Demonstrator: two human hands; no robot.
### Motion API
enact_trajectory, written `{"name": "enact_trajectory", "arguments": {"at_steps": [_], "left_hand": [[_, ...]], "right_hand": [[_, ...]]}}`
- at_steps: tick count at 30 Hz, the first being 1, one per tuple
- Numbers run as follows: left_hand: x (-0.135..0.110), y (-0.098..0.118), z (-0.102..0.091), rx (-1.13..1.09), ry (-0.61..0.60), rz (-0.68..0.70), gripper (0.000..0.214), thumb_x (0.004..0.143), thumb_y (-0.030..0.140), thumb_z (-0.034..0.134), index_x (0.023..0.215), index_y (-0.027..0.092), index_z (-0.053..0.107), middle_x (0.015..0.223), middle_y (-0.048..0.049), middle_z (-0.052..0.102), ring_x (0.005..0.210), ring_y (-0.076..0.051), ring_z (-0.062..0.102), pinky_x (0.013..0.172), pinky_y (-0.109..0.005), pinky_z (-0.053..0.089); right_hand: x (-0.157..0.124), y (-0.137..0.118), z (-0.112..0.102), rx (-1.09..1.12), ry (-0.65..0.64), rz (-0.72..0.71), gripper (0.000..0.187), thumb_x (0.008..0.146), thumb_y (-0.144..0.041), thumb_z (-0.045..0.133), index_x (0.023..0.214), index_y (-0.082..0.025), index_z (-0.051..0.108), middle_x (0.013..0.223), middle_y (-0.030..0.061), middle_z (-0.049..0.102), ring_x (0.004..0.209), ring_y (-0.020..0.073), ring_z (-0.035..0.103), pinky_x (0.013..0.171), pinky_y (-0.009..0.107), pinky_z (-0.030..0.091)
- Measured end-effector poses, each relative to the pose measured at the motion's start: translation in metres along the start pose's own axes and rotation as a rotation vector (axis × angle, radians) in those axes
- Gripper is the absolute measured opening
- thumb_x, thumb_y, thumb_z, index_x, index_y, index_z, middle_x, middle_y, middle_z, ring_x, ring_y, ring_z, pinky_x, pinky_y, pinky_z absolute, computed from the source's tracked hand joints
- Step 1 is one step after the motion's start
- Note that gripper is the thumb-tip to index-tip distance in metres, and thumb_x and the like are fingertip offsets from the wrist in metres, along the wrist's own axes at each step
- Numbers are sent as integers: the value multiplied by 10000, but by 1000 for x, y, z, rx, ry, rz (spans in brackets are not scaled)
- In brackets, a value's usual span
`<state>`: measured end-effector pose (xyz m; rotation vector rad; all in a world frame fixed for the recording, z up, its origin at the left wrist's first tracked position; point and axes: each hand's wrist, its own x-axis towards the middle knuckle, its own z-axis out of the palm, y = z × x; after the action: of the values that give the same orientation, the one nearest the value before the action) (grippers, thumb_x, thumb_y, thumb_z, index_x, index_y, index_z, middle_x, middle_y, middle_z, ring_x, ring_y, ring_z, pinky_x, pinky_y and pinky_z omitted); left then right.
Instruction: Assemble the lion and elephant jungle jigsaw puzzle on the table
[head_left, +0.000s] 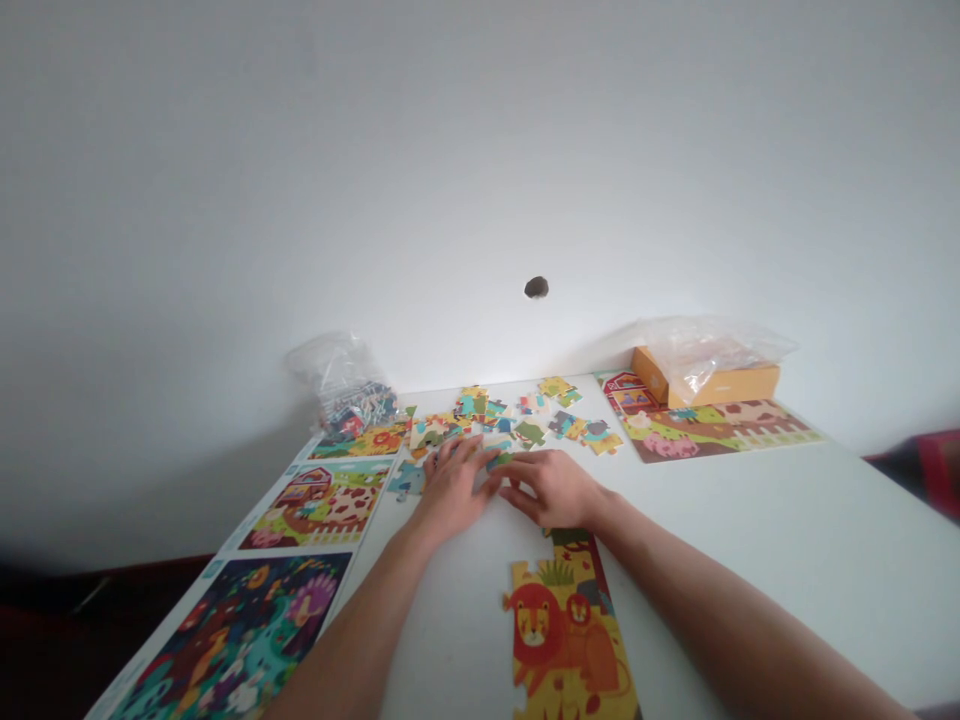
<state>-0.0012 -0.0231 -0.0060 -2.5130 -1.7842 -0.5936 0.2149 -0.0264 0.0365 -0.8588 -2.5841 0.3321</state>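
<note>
I had the left hand [450,490] and the right hand [551,488] close together at the centre of the frame. The left fingers [457,455] lay half-open against the loose jigsaw pieces [517,425], and the right fingers [517,470] reached toward a small teal piece [496,460] between them. I couldn't tell whether either hand gripped it. A partly assembled lion jigsaw [562,640] lay at lower centre on the white worktop [787,520].
</note>
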Motion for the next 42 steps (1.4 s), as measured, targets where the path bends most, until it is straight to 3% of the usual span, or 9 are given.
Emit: {"name": "enact_trajectory", "arguments": {"at_steps": [7, 12, 15, 17, 21, 27, 33, 39, 42], "left_hand": [[1, 0, 0, 5, 10, 0, 333, 907, 407, 588, 1231, 386, 660, 1402, -9, 572, 1315, -316, 433, 1080, -528, 358], [1, 2, -2, 5, 9, 7, 342, 904, 376, 589, 1238, 381, 661, 1399, -13, 577, 1305, -310, 442, 1063, -526, 366], [1, 1, -2, 4, 3, 8, 336, 913, 345, 568, 1231, 377, 671, 1397, -16, 575, 1294, -305, 455, 1059, -522, 370], [1, 1, -3, 4, 3, -5, 335, 919, 320, 551, 1224, 375, 677, 1389, -17, 578, 1283, -301, 468, 1057, -520, 375], [1, 0, -3, -5, 20, -37, 341, 915, 266, 535, 1200, 365, 694, 1369, -21, 589, 1266, -295, 485, 1058, -509, 382], [1, -1, -3, -22, 36, -32, 361, 903, 218, 526, 1188, 349, 703, 1352, -18, 601, 1247, -274, 497, 1068, -480, 387], [1, 0, -3, -13, 16, 3, 372, 925, 233, 510, 1222, 377, 682, 1368, 1, 597, 1261, -277, 474, 1060, -486, 382], [1, 0, -3, -11, 6, 16, 374, 928, 240, 511, 1227, 389, 679, 1363, 5, 601, 1253, -280, 475, 1057, -493, 385], [1, 0, -3, -17, 5, 21, 388, 931, 232, 500, 1242, 389, 671, 1360, -2, 599, 1254, -286, 475, 1054, -500, 394]], "right_hand": [[1, 1, 6, -80, -38, 70, 337, 985, -329, 405, 1190, -298, 670, 902, 22, 741, 788, 181, 655, 707, 269, 423], [-2, 24, 2, -286, 247, 553, 413, 927, -304, 481, 1321, -226, 575, 1169, 111, 666, 1074, 276, 576, 836, 339, 431], [-10, 45, -5, -362, 240, 787, 650, 816, -402, 625, 1405, -161, 494, 1264, 176, 601, 1164, 367, 493, 957, 447, 387], [-15, 56, -7, -341, 215, 842, 663, 815, -442, 614, 1407, -170, 492, 1245, 168, 614, 1173, 387, 481, 979, 492, 360], [-16, 62, -5, -318, 212, 821, 534, 857, -295, 513, 1385, -215, 515, 1243, 128, 629, 1161, 359, 490, 971, 491, 343], [-11, 60, 1, -357, 212, 804, 543, 826, -135, 455, 1350, -231, 556, 1346, 116, 588, 1211, 352, 456, 981, 527, 328], [-7, 55, 5, -225, 30, 462, 516, 985, -365, 359, 1496, -298, 372, 1560, 26, 390, 1459, 347, 181, 1108, 690, 149], [-4, 50, 5, -223, 14, 549, 462, 985, -423, 411, 1427, -304, 476, 1490, 54, 474, 1452, 375, 195, 1082, 778, 57], [-4, 49, 4, -208, 3, 504, 396, 978, -434, 452, 1360, -393, 548, 1524, 12, 429, 1454, 373, 189, 1078, 775, 78]]}}
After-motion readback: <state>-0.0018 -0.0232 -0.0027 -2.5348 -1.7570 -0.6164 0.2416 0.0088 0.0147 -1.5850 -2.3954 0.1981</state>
